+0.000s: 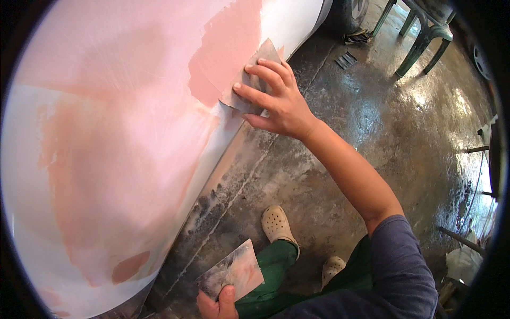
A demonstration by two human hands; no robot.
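A white car body panel [106, 175] fills the left side, covered with pale and darker pink filler patches. My right hand [273, 98] presses a thin grey spreader [264, 49] against the panel near its lower edge, at the side of a darker pink patch [215, 53], fingers spread over the blade. Low at the bottom, my left hand [218, 303] grips a flat square plate [239, 266] smeared with pink and dark grey, thumb on top.
Stained, shiny concrete floor [372, 138] runs beside the panel. A wheel [345, 16] and a dark green plastic chair [425, 34] stand at the upper right. Dark debris [356, 37] lies near the wheel. Rods [459, 239] and other items crowd the right edge.
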